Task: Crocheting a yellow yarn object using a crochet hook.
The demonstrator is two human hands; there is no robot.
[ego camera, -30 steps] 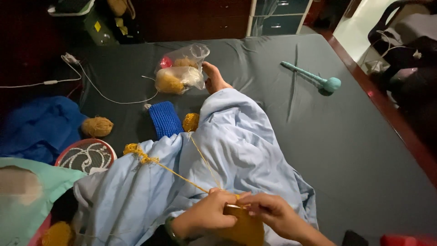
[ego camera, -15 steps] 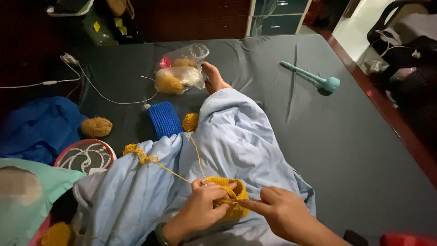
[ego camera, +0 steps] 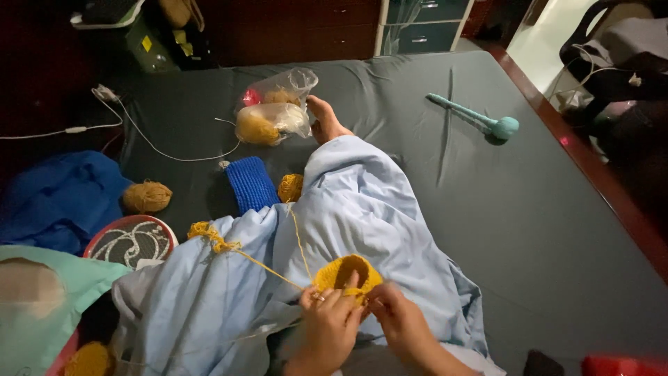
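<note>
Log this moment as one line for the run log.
left hand: holds yellow crochet piece | right hand: pinches its edge | yarn strand: over light blue blanket

Dim room, light low. Grey-green bed sheet (ego camera: 543,209) spreads ahead and right of hands, creased. Dark red wooden bed frame (ego camera: 598,174) runs along far right edge. Beyond bed, dark wood cabinet (ego camera: 292,35) beside teal drawer unit (ego camera: 424,28). Pale floor (ego camera: 550,42) at upper right, brighter there.
</note>
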